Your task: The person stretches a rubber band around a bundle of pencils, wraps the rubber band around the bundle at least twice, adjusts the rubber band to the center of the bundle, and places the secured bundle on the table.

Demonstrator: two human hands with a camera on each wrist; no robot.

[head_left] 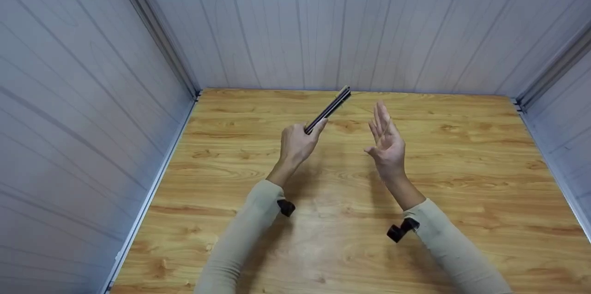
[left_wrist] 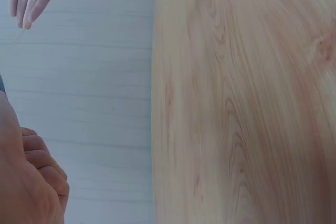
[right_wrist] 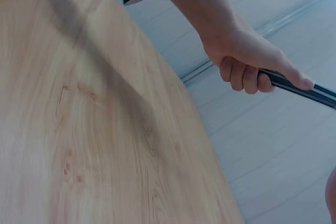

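A slim black stick with pale lengthwise stripes (head_left: 328, 109) slants up and to the right above the table, its kind not clear. My left hand (head_left: 298, 144) grips its lower end, thumb laid along it. In the right wrist view, the curled fingers of the left hand (right_wrist: 247, 56) wrap the stick (right_wrist: 310, 93), which runs out of frame. To the right, my right hand (head_left: 388, 148) is raised with straight fingers and holds nothing. Its palm faces the stick across a gap. The left wrist view catches the left hand (left_wrist: 31, 182) at the edge, the stick hidden there.
A wood-grain table (head_left: 323, 238) lies beneath both hands. Pale panelled walls stand at the back (head_left: 314, 26), left (head_left: 83, 100) and right (head_left: 563, 100). Small black wrist cameras (head_left: 286, 207) sit on the sleeves.
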